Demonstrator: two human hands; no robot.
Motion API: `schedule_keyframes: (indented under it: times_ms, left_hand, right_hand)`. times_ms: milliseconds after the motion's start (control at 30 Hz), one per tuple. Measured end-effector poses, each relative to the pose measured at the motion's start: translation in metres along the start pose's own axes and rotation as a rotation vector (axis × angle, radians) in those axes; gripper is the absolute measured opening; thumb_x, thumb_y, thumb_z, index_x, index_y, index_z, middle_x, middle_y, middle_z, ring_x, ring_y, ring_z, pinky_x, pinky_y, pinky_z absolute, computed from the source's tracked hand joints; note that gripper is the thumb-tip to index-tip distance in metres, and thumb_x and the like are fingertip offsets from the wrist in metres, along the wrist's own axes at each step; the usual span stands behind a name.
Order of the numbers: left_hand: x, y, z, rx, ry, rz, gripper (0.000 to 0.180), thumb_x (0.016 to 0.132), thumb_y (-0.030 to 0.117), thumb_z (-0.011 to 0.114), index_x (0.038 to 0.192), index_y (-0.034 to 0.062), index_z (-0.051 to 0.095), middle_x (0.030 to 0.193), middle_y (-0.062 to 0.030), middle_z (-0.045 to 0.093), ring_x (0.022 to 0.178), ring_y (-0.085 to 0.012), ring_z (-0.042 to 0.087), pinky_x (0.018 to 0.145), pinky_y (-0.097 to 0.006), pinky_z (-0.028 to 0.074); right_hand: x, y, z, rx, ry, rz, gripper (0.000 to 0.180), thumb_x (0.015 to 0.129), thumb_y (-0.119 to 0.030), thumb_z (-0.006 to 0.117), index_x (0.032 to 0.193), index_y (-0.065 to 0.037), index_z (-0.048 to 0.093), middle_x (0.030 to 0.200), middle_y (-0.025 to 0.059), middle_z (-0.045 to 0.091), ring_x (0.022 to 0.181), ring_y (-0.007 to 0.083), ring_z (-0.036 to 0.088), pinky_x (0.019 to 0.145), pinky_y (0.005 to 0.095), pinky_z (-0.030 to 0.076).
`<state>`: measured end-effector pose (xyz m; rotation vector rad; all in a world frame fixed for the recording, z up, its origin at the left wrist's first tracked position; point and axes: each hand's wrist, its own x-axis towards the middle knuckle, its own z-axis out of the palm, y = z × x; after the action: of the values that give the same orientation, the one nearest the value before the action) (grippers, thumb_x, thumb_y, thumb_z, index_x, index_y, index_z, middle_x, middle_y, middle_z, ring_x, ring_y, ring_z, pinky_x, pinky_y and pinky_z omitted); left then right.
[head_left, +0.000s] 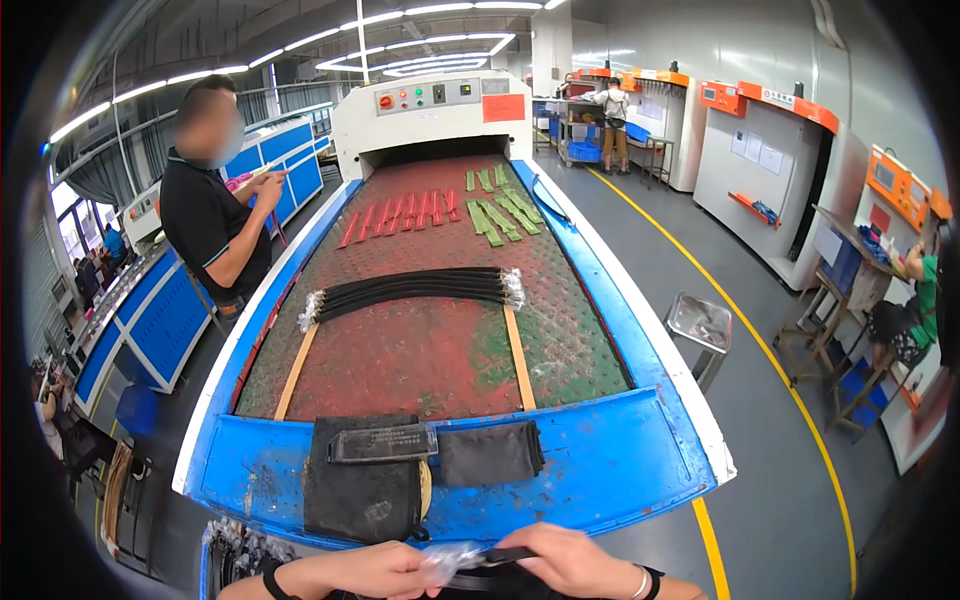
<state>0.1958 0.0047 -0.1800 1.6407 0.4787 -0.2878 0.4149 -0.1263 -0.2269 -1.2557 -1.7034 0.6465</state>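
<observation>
At the lower edge, my left hand (378, 570) is closed at the clear plastic wrap (455, 562) on the end of a black strap (508, 555). My right hand (575, 562) pinches the strap just beside the wrap. The rest of that strap drops out of sight below. Ahead on the red and green conveyor belt (410, 365), several similar black straps (415, 290) lie side by side across two wooden sticks (518, 355). Their ends are bundled in clear plastic. More plastic-wrapped ends stick up from a bin (245, 550) left of my left hand.
The blue front ledge (600, 440) carries dark cloths (365, 495) and a dark rectangular block (383, 444). Red strips (405, 212) and green strips (505, 215) lie farther along the belt. A person (215, 200) stands left of the machine. A metal tray stand (700, 322) is at right.
</observation>
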Motion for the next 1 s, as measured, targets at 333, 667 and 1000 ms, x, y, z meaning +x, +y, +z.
schedule_keyframes:
  times_ms: [333, 667, 1000]
  left_hand:
    - [-0.002, -0.045, 0.001, -0.356, 0.021, -0.027, 0.02, 0.094, 0.017, 0.043, 0.1, -0.0006, 0.049, 0.062, -0.0046, 0.053, 0.052, -0.0112, 0.05, 0.051, -0.025, 0.042]
    - [-0.095, -0.053, 0.002, 1.258, 0.83, 0.696, 0.032, 0.066, 0.022, 0.074, 0.094, 0.0149, 0.061, 0.115, -0.0103, 0.051, 0.109, -0.0308, 0.049, 0.093, -0.052, 0.033]
    - [-0.148, -0.095, -0.025, 1.209, 0.504, 0.654, 0.014, 0.074, 0.014, 0.064, 0.082, 0.0072, 0.055, 0.083, -0.0084, 0.054, 0.067, -0.0236, 0.054, 0.055, -0.032, 0.042]
  right_hand:
    - [-0.001, 0.0, 0.049, 0.074, -0.393, 0.16, 0.036, 0.092, -0.03, 0.047, 0.116, -0.004, 0.045, 0.09, 0.0212, 0.061, 0.079, 0.0377, 0.06, 0.067, 0.0413, 0.049]
    - [0.056, -0.02, 0.098, 0.225, -0.596, 0.192, 0.043, 0.095, -0.038, 0.037, 0.096, 0.003, 0.05, 0.067, 0.0199, 0.054, 0.065, 0.0374, 0.055, 0.06, 0.0418, 0.043]
    - [0.099, -0.04, 0.157, 0.24, -0.964, 0.152, 0.053, 0.093, -0.047, 0.038, 0.086, 0.003, 0.055, 0.074, 0.0155, 0.057, 0.067, 0.0286, 0.053, 0.065, 0.0376, 0.043]
